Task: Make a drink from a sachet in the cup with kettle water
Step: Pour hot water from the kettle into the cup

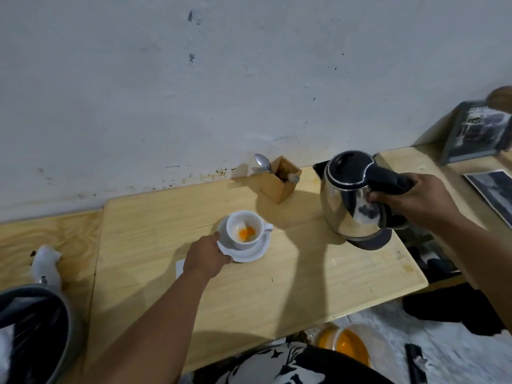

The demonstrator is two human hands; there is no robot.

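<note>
A white cup point(246, 230) stands on a white saucer point(249, 252) in the middle of the wooden table point(249, 286); orange powder lies in the cup's bottom. My left hand point(206, 257) grips the saucer's near-left rim. To the right, a steel kettle point(353, 200) with a black lid sits on its dark base point(371, 241). My right hand point(415, 200) is closed around the kettle's black handle. A white paper piece point(180, 268), perhaps the sachet, peeks out from under my left wrist.
A wooden holder point(279, 180) with a spoon and fork stands by the wall behind the cup. A crumpled white wrapper point(47, 264) and a grey bin lie at the left. Pictures lean at the far right. An orange bowl point(346, 345) sits on the floor below the table's front edge.
</note>
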